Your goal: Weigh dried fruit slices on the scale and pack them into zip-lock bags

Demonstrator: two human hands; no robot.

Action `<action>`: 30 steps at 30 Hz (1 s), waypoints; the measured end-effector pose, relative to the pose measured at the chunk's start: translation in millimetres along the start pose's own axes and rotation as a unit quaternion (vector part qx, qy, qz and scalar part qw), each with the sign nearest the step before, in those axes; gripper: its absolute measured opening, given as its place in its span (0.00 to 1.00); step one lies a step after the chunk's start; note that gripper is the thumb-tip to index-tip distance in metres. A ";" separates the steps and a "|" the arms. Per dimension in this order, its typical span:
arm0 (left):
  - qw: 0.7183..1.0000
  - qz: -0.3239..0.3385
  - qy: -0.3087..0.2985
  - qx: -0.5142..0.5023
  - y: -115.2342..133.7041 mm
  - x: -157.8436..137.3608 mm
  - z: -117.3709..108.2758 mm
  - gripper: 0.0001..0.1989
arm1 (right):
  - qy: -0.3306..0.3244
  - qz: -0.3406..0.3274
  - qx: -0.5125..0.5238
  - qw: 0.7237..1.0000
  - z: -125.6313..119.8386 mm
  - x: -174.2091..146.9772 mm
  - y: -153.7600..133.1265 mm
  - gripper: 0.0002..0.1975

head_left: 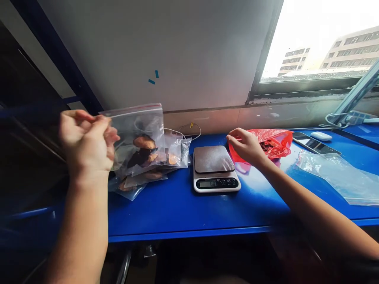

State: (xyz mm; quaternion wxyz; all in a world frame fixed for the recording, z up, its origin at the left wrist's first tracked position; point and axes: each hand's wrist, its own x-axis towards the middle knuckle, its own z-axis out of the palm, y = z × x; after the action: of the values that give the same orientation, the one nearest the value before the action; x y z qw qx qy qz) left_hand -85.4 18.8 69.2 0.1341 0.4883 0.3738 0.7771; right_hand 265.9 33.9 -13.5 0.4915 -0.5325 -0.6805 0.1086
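My left hand (87,138), raised at the left, pinches the top corner of a clear zip-lock bag (152,122). Brown, slice-like pieces (144,142) lie inside this bag. Below and behind it, more clear bags (156,175) with similar brown pieces are piled on the blue table. My right hand (247,146) is over the left side of a red plastic bag (280,138), its fingers loosely bent and nothing visible in them. Dark reddish-brown pieces (267,146) show in the red bag's mouth. Between my hands stands a white kitchen scale (217,185), its metal plate bare and its display reading zero.
Flat clear bags (340,177) lie on the right of the blue table (183,215). Behind them are a phone (315,143) and a small white case (321,136). A white cable (199,128) runs along the wall. A window (314,47) is at upper right.
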 end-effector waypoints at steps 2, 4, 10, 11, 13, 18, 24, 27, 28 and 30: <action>0.999 0.003 -0.027 0.038 -10.5 5.5 9.6 0.15 | -0.010 -0.048 -0.050 0.998 4.6 -3.4 -1.8 0.11; 0.992 0.024 -0.084 0.092 -20.9 9.8 24.7 0.17 | -0.015 -0.078 -0.086 0.993 8.3 -6.6 -3.3 0.13; 0.890 0.146 -0.235 0.361 -43.1 16.8 73.0 0.13 | -0.009 -0.077 -0.130 0.988 8.5 -6.5 1.3 0.13; 0.880 0.141 -0.250 0.379 -47.1 15.1 79.7 0.13 | -0.004 -0.073 -0.139 0.988 7.8 -6.0 2.0 0.13; 0.855 0.122 -0.283 0.416 -55.9 8.7 91.0 0.13 | 0.015 -0.067 -0.159 0.985 6.2 -5.4 2.1 0.12; 0.800 0.087 -0.333 0.491 -74.7 -9.4 105.6 0.12 | 0.034 -0.060 -0.174 0.982 1.9 -5.0 -2.2 0.12; 0.764 0.071 -0.351 0.537 -45.4 -12.8 98.0 0.15 | 0.005 -0.054 -0.198 0.979 0.5 -4.5 -4.1 0.11; 0.731 0.197 -0.364 0.542 -13.2 -30.4 89.2 0.18 | -0.005 -0.049 -0.220 0.974 0.9 -3.9 -2.8 0.11; 0.701 0.220 -0.403 0.546 -5.7 -39.3 86.8 0.17 | -0.007 -0.047 -0.227 0.973 0.8 -3.5 -2.3 0.12; 0.616 0.228 -0.502 0.562 0.1 -58.2 83.3 0.15 | -0.019 -0.043 -0.238 0.970 0.1 -2.4 -0.9 0.13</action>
State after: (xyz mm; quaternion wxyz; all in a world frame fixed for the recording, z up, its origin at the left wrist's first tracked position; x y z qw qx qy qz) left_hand 14.5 22.9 51.3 -0.1811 0.8519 0.4885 0.0539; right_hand 265.1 31.6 -14.3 0.3418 -0.6020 -0.7185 -0.0676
